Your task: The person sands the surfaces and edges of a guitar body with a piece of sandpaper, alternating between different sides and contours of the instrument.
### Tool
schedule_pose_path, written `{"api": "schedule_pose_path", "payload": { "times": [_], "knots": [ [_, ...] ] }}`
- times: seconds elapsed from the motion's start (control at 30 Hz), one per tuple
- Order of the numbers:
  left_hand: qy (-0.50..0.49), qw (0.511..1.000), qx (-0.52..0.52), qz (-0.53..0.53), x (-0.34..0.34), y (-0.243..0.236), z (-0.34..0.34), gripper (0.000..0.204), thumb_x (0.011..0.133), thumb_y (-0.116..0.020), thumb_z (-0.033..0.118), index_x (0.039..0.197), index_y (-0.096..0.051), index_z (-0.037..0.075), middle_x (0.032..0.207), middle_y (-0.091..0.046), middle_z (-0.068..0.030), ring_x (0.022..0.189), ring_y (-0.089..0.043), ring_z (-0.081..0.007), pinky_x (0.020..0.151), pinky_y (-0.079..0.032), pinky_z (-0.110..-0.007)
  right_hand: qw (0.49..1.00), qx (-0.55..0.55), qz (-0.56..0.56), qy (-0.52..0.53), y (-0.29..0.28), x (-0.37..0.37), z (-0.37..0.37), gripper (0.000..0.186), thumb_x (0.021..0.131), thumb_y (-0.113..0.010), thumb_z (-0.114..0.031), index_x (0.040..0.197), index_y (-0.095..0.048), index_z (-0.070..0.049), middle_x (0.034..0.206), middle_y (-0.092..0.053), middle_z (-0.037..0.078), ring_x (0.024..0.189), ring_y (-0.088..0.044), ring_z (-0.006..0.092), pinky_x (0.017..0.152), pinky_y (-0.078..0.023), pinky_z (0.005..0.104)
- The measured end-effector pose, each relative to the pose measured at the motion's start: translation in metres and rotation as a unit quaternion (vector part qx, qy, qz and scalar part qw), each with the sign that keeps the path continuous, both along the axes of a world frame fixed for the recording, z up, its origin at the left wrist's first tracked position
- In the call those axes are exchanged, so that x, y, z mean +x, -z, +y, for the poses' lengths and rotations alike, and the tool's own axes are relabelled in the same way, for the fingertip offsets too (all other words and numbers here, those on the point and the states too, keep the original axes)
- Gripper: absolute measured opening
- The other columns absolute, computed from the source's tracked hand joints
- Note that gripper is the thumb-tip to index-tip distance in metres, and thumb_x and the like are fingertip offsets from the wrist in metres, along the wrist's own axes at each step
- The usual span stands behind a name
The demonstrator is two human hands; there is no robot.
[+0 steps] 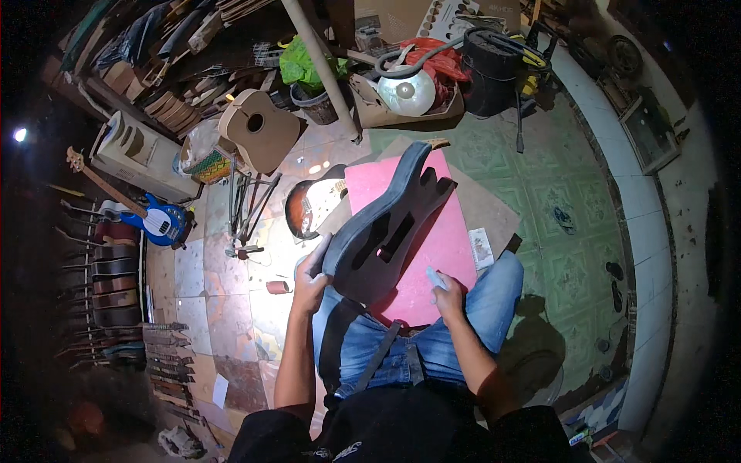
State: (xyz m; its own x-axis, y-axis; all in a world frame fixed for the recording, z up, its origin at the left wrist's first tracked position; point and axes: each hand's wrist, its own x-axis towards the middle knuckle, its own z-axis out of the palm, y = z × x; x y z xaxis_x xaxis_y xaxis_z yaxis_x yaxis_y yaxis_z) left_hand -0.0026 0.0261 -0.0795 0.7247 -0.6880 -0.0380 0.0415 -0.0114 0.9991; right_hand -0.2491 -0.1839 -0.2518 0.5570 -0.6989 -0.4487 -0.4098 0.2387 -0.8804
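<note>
A dark, unstrung electric guitar body (356, 260) with cut-out cavities tilts up on its edge over my lap. My left hand (309, 282) grips its lower left rim, fingers around the edge. Beside it, apart from the body, my right hand (449, 299) closes on a small pale blue piece (431, 275), whose exact kind I cannot make out. Under the body lies a pink board (464, 258) reaching to my knees. Left of it, a sunburst guitar body (296, 211) with a white pickguard rests on the floor.
A brown cylinder (277, 287) lies left of my leg. Farther off are a folding metal stand (245, 204), an acoustic guitar body (261, 127), a blue bass (160, 220) and a rack of guitar bodies (114, 285). A box of clutter (370, 108) stands at the back; a sandal (564, 220) lies right.
</note>
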Motion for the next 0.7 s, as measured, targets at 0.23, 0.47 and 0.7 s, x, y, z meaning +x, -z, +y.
{"api": "schedule_pose_path", "payload": {
  "times": [0.23, 0.47, 0.7],
  "knots": [
    [0.019, 1.000, 0.003, -0.015, -0.008, -0.004, -0.001, 0.086, 0.067, -0.054, -0.003, 0.152, -0.045, -0.002, 0.145, -0.057, -0.0146, 0.134, -0.052, -0.0207, 0.113, -0.035, -0.029, 1.000, -0.004, 0.003, 0.005, 0.005, 0.000, -0.001, 0.050, 0.084, -0.055, 0.002, 0.133, -0.063, -0.002, 0.103, -0.067, 0.007, 0.079, -0.063, 0.0149, 0.061, -0.052, 0.0290],
    [0.018, 0.997, 0.060, -0.040, -0.010, -0.002, 0.001, 0.076, 0.080, -0.064, 0.004, 0.152, -0.042, -0.006, 0.157, -0.043, -0.0182, 0.147, -0.039, -0.0266, 0.122, -0.026, -0.037, 1.000, -0.015, 0.005, 0.009, 0.007, 0.002, 0.001, 0.048, 0.084, -0.055, 0.002, 0.131, -0.064, -0.002, 0.103, -0.067, 0.006, 0.081, -0.063, 0.0149, 0.062, -0.053, 0.0289],
    [-0.019, 0.999, 0.032, -0.006, -0.020, -0.007, -0.008, 0.064, 0.087, -0.066, 0.002, 0.148, -0.049, -0.003, 0.147, -0.055, -0.0173, 0.136, -0.050, -0.0233, 0.115, -0.035, -0.034, 0.999, -0.037, 0.007, 0.015, 0.010, 0.001, 0.001, 0.049, 0.083, -0.056, 0.002, 0.132, -0.064, -0.001, 0.102, -0.067, 0.006, 0.080, -0.063, 0.0147, 0.061, -0.053, 0.0285]
  ]
}}
